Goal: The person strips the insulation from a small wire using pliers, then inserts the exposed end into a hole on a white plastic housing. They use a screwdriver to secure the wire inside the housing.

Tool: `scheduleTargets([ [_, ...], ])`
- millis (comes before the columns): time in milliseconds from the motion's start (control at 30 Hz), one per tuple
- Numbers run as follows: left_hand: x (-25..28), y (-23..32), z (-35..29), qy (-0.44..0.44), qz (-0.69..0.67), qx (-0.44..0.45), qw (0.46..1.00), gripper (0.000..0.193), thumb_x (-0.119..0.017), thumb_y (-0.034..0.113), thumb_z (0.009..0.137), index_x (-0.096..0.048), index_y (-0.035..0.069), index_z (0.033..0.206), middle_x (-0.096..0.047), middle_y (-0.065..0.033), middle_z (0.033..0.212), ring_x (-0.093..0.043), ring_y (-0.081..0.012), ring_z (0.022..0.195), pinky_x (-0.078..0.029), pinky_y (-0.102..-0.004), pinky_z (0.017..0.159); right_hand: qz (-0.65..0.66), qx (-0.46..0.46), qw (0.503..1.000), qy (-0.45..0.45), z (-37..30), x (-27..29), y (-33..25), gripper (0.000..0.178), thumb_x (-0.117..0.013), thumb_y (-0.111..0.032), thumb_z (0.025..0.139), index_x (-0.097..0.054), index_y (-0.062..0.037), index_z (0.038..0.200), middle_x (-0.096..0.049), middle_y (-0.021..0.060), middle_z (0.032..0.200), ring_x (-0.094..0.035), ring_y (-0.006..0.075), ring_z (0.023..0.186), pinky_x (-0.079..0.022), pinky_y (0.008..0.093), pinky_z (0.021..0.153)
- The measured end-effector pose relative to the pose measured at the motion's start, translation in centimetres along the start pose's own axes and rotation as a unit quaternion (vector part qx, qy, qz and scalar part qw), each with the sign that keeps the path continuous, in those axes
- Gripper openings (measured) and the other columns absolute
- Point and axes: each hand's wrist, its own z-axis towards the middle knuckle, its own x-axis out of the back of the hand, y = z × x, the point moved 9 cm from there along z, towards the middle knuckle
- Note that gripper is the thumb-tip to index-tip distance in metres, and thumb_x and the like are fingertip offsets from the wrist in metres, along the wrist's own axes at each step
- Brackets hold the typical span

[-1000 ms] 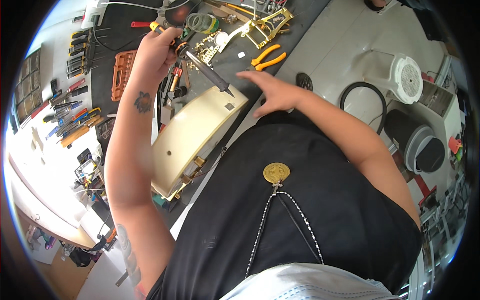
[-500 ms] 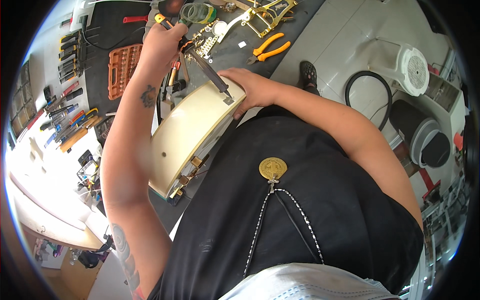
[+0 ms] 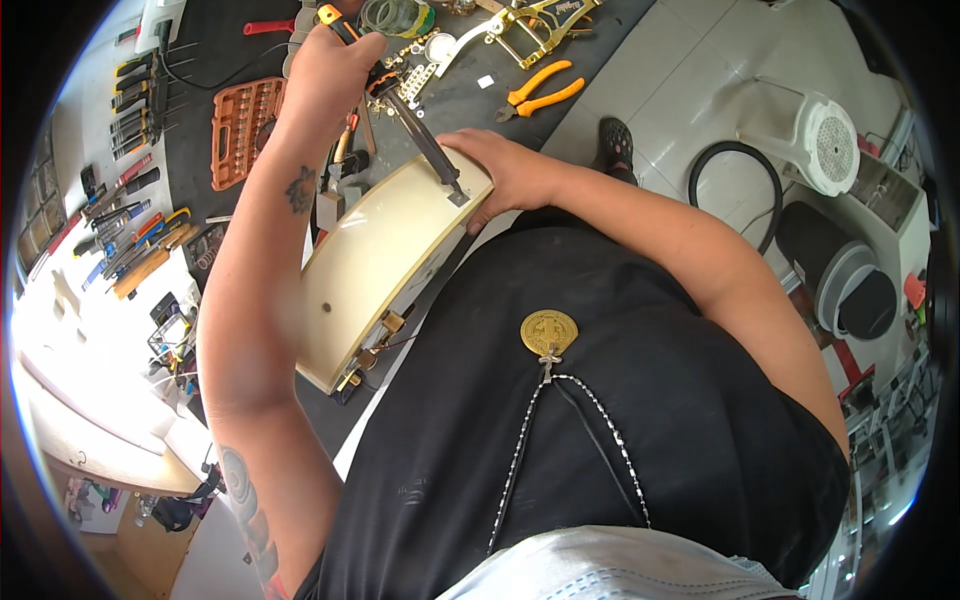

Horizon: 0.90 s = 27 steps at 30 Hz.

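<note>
A cream, rounded instrument body [image 3: 375,265] stands on its edge against my black shirt, tilted over the dark workbench [image 3: 470,95]. My right hand [image 3: 505,170] grips its upper end. My left hand [image 3: 330,65] is closed around an orange-handled tool [image 3: 335,20] above it, and a dark shaft [image 3: 425,145] runs from that hand down to the body's top edge. Gold fittings [image 3: 375,340] show on the body's lower side.
On the bench lie an orange socket set [image 3: 240,130], orange-handled pliers [image 3: 540,92], a gold tailpiece part [image 3: 535,22], a tape roll [image 3: 395,15] and rows of screwdrivers [image 3: 130,230]. On the tiled floor to the right are a white fan [image 3: 825,145], a black hose ring [image 3: 735,185] and a cylinder vacuum [image 3: 845,280].
The cream body has been tipped up from lying flat on the bench onto its edge, toward me. My right hand moved from its flat face to gripping its upper end.
</note>
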Motion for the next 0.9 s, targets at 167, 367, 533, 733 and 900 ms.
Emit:
scheduleTargets([
  [167,-0.2,-0.19,0.09,-0.002,0.006,-0.001,1.0,0.013,-0.067,0.011,0.096,-0.062,0.006,0.085,-0.054,0.0054,0.066,-0.042,-0.0048,0.05,-0.03,-0.0282,0.046,-0.003,0.004,1.0,-0.002,-0.03,-0.06,-0.03,0.103,-0.104,-0.019,0.057,-0.056,-0.0109,0.147,-0.066,0.0145,0.136,-0.057,0.0393,0.132,-0.048,0.0477,0.112],
  [367,-0.17,-0.39,0.2,0.003,0.016,-0.001,1.0,0.01,-0.066,0.01,0.097,-0.063,0.006,0.09,-0.055,0.0056,0.066,-0.044,-0.0043,0.05,-0.031,-0.0276,0.045,-0.003,0.009,1.0,0.0,-0.04,-0.11,0.28,0.103,-0.104,-0.019,0.057,-0.055,-0.0107,0.148,-0.065,0.0149,0.137,-0.057,0.0397,0.132,-0.047,0.048,0.113],
  [533,-0.23,-0.45,0.15,-0.002,0.018,0.001,1.0,0.01,-0.067,0.01,0.097,-0.062,0.005,0.089,-0.055,0.0052,0.067,-0.044,-0.0045,0.05,-0.031,-0.0279,0.045,-0.001,0.004,1.0,-0.002,-0.18,-0.14,0.22,0.103,-0.103,-0.019,0.058,-0.055,-0.0107,0.148,-0.065,0.0149,0.136,-0.057,0.0395,0.132,-0.047,0.0479,0.113],
  [733,-0.29,-0.21,-0.09,-0.003,0.019,-0.001,1.0,0.012,-0.067,0.011,0.097,-0.062,0.005,0.087,-0.055,0.0049,0.067,-0.044,-0.0048,0.051,-0.032,-0.0287,0.046,0.002,0.0,1.0,-0.004,-0.28,-0.11,0.07,0.103,-0.103,-0.018,0.058,-0.055,-0.011,0.148,-0.065,0.0146,0.135,-0.057,0.0391,0.132,-0.047,0.0476,0.113],
  [900,-0.04,-0.07,-0.24,0.007,0.026,0.008,1.0,0.013,-0.068,0.012,0.097,-0.063,0.004,0.087,-0.057,0.004,0.068,-0.045,-0.0053,0.053,-0.033,-0.0293,0.048,0.003,0.009,1.0,0.002,-0.24,-0.06,0.07,0.103,-0.104,-0.018,0.057,-0.055,-0.0113,0.148,-0.065,0.0143,0.135,-0.057,0.0388,0.132,-0.048,0.0475,0.112],
])
